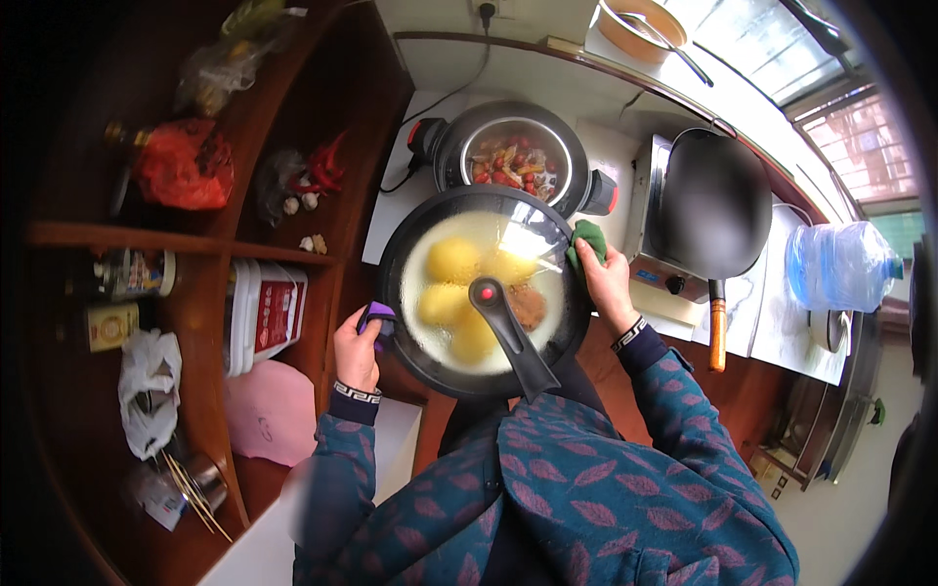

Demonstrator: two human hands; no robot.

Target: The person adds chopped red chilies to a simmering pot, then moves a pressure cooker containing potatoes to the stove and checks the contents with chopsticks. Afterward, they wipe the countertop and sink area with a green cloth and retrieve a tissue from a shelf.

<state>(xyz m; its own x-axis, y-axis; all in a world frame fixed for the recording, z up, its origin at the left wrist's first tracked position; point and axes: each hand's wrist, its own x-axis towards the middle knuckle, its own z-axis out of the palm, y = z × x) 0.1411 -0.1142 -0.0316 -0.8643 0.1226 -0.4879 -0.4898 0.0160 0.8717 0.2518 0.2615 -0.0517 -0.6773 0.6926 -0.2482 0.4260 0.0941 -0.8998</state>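
A large dark pan [388,293] with a glass lid [506,234] is held up in front of the body. Through the lid, several round yellow pieces [453,260] and one brown piece [527,306] show in pale liquid. The lid has a black handle [513,337] with a red button. My left hand [357,351] grips the pan's left side through a purple cloth [378,319]. On the right side, my right hand [604,282] grips it through a green cloth [588,245]. Just beyond stands a black electric cooker [447,146] with red and yellow food [513,168] under its glass.
Right of the cooker, a dark wok [714,205] with a wooden handle [717,337] rests on a gas stove [645,256]. A large water bottle [843,265] lies farther right. Wooden shelves [278,253] with bags and tubs stand at left. A power cord [469,80] runs to the wall.
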